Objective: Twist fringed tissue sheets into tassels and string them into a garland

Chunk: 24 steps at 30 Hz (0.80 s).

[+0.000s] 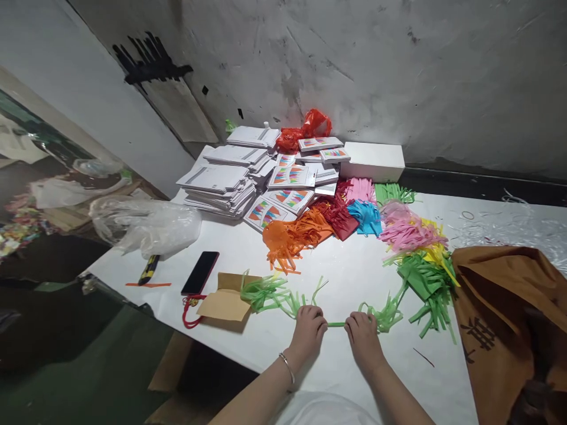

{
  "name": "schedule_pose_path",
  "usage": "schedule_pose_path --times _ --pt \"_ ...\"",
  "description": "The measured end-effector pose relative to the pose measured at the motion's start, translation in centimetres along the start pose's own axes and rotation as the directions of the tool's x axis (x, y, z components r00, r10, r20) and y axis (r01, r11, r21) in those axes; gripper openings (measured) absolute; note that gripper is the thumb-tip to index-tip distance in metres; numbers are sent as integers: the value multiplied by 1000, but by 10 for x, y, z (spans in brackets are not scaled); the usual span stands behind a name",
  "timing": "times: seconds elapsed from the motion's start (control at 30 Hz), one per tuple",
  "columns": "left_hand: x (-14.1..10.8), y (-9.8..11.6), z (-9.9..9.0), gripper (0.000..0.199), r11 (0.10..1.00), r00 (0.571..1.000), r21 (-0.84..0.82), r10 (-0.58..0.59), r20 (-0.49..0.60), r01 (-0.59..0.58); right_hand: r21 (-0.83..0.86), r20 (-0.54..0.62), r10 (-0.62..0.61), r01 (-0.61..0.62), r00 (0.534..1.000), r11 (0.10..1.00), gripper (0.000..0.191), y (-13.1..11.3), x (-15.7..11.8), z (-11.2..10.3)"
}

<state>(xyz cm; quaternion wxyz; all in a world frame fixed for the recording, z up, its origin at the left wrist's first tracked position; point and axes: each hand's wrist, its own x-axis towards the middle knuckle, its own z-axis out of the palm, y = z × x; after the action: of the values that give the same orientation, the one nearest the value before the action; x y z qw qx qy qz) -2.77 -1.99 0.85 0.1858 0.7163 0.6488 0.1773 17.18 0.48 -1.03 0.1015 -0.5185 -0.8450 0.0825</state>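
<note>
A light-green tissue paper tassel (336, 324) lies across the white table in front of me, its middle twisted into a thin roll. My left hand (310, 324) has its fingers closed over the roll's left part, and my right hand (362, 329) is closed over the right part. Fringe strips (387, 316) spread out beyond my right hand, and more strips fan out past my left one. Left of them, another bunch of light-green fringe (264, 292) rests on a brown paper card (225, 304). My fingertips hide part of the roll.
Orange fringe (296, 233), dark red, blue, pink, yellow and green tassels (427, 283) form an arc behind. Farther back are stacks of printed packs (221, 180) and a white box (374, 161). A phone (200, 273) and a cutter knife (149, 270) lie left; a brown cloth bag (500, 295) lies right.
</note>
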Motion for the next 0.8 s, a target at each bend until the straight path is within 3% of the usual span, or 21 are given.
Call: schedule_pose_path --times 0.23,0.33,0.47,0.6,0.67,0.8 --pt "13 22 3 20 956 972 182 -235 5 230 -102 149 75 -60 986 993 19 -3 21 -11" --pt "15 22 1 20 960 979 223 -191 72 171 -119 192 94 -72 977 990 23 2 31 -8" --pt "12 21 -4 25 975 975 219 -23 219 -27 -108 188 89 -69 978 992 24 7 35 -2" --pt "15 23 -3 19 976 937 174 62 343 -128 -34 132 -88 93 987 995 21 3 25 2" --pt "21 23 -4 11 983 921 138 59 385 -121 -3 86 -178 179 980 984 19 0 18 6" --pt "32 18 -10 29 998 907 47 -46 419 29 14 -40 -219 219 975 976 18 -5 10 18"
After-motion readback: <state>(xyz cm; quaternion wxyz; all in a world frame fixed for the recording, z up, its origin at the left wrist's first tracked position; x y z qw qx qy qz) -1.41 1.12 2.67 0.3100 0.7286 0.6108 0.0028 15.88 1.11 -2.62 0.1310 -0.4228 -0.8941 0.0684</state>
